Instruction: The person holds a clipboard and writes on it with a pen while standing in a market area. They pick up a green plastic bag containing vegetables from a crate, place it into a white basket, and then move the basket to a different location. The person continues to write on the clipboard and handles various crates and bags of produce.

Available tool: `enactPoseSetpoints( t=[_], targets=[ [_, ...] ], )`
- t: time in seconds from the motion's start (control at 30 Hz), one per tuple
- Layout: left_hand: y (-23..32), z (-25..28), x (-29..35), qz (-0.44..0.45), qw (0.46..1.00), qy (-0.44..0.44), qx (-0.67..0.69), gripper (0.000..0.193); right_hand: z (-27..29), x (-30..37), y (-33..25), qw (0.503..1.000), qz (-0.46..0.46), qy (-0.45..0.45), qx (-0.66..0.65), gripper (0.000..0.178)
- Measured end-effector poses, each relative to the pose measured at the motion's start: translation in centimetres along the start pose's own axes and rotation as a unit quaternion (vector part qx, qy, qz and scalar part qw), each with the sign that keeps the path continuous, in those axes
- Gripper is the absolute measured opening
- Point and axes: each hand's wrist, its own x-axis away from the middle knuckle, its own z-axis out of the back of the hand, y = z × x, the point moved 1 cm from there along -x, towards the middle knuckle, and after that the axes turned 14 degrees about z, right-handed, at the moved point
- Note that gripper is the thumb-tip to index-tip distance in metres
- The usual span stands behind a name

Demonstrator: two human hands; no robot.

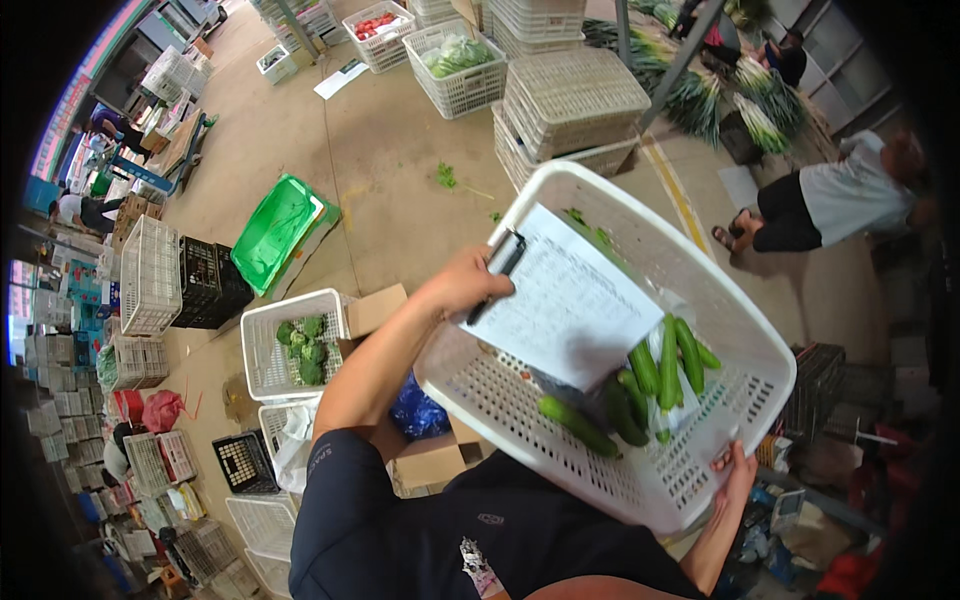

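Note:
A white plastic crate (752, 318) with slotted sides is tilted in front of my body. My right hand (738, 474) is closed round its rim at the lower right. At the crate's left side, my left hand (468, 286) grips a clipboard (580, 300) by its dark clip end; whether it also holds the crate rim is hidden. The clipboard carries a white sheet with writing and lies over part of the crate's opening. Several green cucumbers (668, 368) rest inside, some on clear plastic film. Leafy green bits (590, 228) show behind the board.
A white crate of broccoli (303, 350) and a green-lined bin (278, 238) stand left. Ahead are stacked white crates (575, 100), a crate of leafy greens (457, 62) and one of red vegetables (376, 25). A person (845, 195) is at right, near bundled leeks (765, 115).

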Motion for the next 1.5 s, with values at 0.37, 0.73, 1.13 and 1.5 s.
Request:
enactPoseSetpoints(
  t=[0.37, 0.73, 1.13, 1.5],
  targets=[
    [9.3, 26.0, 0.4, -0.025, 0.959, 0.275, 0.068, 0.010, -39.0, -17.6, -7.0, 0.976, 0.031, -0.213, -0.006, 0.010],
    [15.6, 39.9, -4.5, -0.009, 0.927, 0.363, 0.092, 0.007, -63.4, -30.2, -4.9, 0.936, 0.033, -0.345, -0.057, 0.016],
    [22.1, 40.1, -15.5, 0.027, 0.929, 0.368, 0.014, 0.007, -66.8, -39.6, 2.8, 0.959, -0.034, -0.267, -0.084, 0.025],
    [26.2, 58.4, -36.0, 0.097, 0.952, 0.263, -0.128, 0.016, -77.9, -32.2, 9.4, 0.980, -0.173, -0.072, -0.073, 0.022]
  ],
)
